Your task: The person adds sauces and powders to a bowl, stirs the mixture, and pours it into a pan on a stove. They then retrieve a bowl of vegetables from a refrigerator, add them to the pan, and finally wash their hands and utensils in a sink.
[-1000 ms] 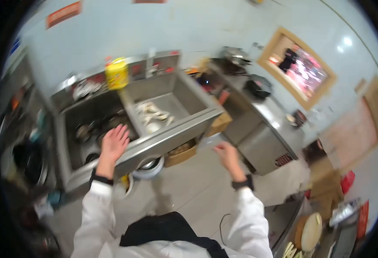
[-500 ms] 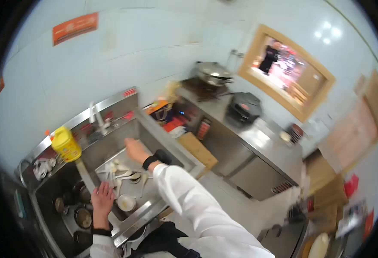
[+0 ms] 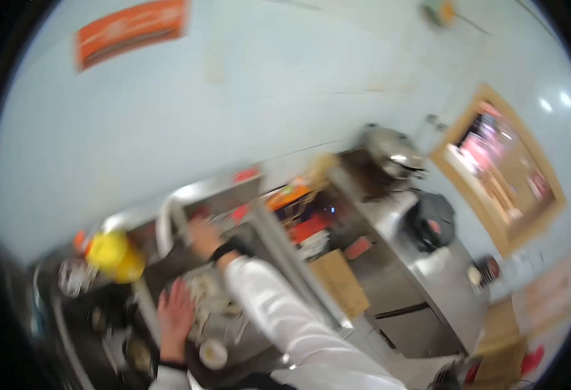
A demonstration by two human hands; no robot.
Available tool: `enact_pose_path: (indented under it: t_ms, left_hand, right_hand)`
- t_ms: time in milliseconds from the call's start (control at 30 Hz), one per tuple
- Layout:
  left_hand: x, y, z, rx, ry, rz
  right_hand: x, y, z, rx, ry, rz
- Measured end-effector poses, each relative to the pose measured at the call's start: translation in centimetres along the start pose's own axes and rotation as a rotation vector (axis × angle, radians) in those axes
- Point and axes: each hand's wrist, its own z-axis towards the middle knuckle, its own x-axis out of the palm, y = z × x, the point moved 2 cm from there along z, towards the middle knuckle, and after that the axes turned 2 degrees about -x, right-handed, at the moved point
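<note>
At the back of the right sink basin, my right hand (image 3: 204,239) reaches beside the pale faucet (image 3: 163,229); its fingers are smeared by motion. Below it in the basin lies a loose pile of whitish spoons (image 3: 202,292). My left hand (image 3: 176,312) is held over the basin's left side, next to the spoons, its fingers stretched out and nothing in them. Nearer to me, a small white bowl (image 3: 213,354) stands in the same basin.
A yellow jug (image 3: 119,259) stands behind the sink divider. Dark bowls (image 3: 139,354) sit in the left basin. To the right are a cardboard box (image 3: 341,281), a metal pot (image 3: 393,153) and a black appliance (image 3: 430,220) on a steel counter (image 3: 441,270).
My view has swung, shifting the room right and down in the picture. My right hand has come closer to the faucet. The left hand stays by the spoons.
</note>
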Motion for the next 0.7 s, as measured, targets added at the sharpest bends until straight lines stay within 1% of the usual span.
enact_pose_path:
  t_ms: [33, 67, 100, 133, 167, 200, 233, 267, 333, 400, 433, 467, 533, 567, 600, 700]
  left_hand:
    - [0.1, -0.5, 0.7, -0.034, -0.003, 0.051]
    - [-0.6, -1.0, 2.2, -0.057, 0.037, 0.060]
    - [0.2, -1.3, 3.2, -0.089, -0.077, -0.094]
    - [-0.4, -1.6, 4.8, -0.121, -0.065, -0.087]
    - [-1.3, -2.0, 5.6, -0.087, 0.053, 0.023]
    - [-1.0, -2.2, 5.9, -0.050, 0.168, 0.131]
    - [-0.5, -2.2, 6.5, -0.056, -0.101, -0.077]
    - [-1.0, -2.0, 7.2, -0.075, -0.111, -0.070]
    - [-2.3, -2.4, 8.4, -0.006, -0.156, -0.037]
    - [-3.1, -2.7, 9.0, -0.025, -0.118, -0.025]
    - [-3.3, -2.8, 9.4, -0.019, -0.080, -0.025]
    - [-3.6, -3.0, 9.7, -0.012, -0.043, -0.025]
    - [-2.9, -3.3, 10.3, -0.014, -0.042, -0.031]
    - [-2.7, -3.3, 10.4, -0.015, -0.072, -0.071]
    - [-2.5, -3.2, 10.5, -0.013, -0.105, -0.110]
    - [-2.8, -3.6, 10.8, -0.034, -0.084, -0.144]
  right_hand:
    - [5.8, -1.8, 1.3, 0.029, -0.197, 0.207]
    - [4.3, -1.3, 1.9, 0.133, -0.043, 0.157]
    - [5.3, -1.7, 2.5, 0.133, -0.085, 0.133]
    - [5.3, -2.2, 2.7, 0.115, -0.067, 0.104]
    - [5.7, -2.0, 2.6, 0.085, -0.035, 0.091]
    - [6.1, -2.2, 2.7, 0.098, -0.027, 0.093]
    - [6.5, -2.4, 2.8, 0.094, -0.041, 0.113]
    - [6.7, -2.6, 2.7, 0.092, -0.058, 0.134]
    - [5.5, -2.0, 1.9, 0.145, -0.082, 0.088]
    - [4.8, -1.8, 1.1, 0.185, 0.061, 0.166]
    - [5.4, -1.8, 1.4, 0.233, 0.068, 0.194]
    - [6.0, -2.0, 1.0, 0.241, 0.057, 0.188]
    - [5.8, -1.8, 0.7, 0.228, 0.065, 0.261]
    - [5.6, -2.2, 0.2, 0.197, 0.038, 0.322]
    - [6.2, -2.7, 0.0, 0.201, 0.031, 0.320]
    - [8.2, -1.9, -0.3, 0.187, -0.033, 0.354]
